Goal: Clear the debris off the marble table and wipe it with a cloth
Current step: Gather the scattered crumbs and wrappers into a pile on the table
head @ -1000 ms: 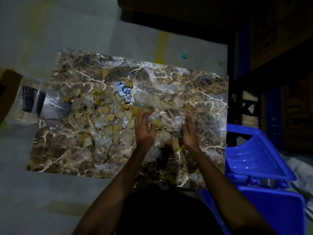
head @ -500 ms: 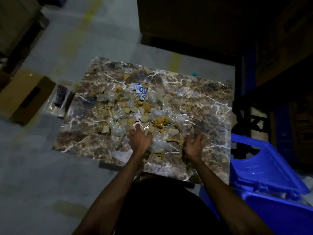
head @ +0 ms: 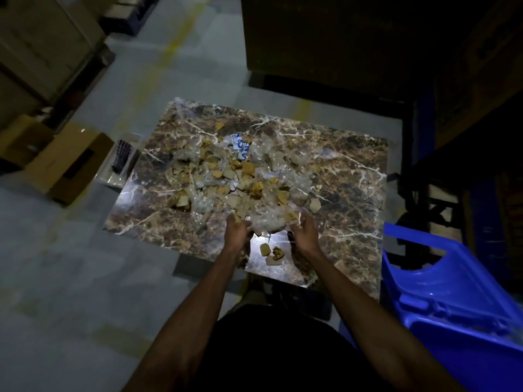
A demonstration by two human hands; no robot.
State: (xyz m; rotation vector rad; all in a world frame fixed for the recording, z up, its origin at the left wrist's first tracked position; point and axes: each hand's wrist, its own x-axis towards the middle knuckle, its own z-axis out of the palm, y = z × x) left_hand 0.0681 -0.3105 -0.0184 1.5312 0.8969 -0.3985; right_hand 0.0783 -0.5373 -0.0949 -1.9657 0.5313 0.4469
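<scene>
Dim light. My left hand (head: 237, 232) and right hand (head: 304, 232) cup the near edge of the heap of tan scraps and clear plastic debris (head: 236, 179) on the brown veined marble surface (head: 348, 171). Fingers curled into the pile; grip unclear, tips buried. Three tan scraps (head: 271, 253) lie between my wrists. Blue plastic bin (head: 452, 295) right, cut off.

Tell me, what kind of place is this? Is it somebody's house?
Probably not a house: it looks like a warehouse or storeroom. The floor is bare concrete with painted yellow lines, cardboard boxes sit on it, and a big blue plastic bin stands beside the marble table.
</scene>
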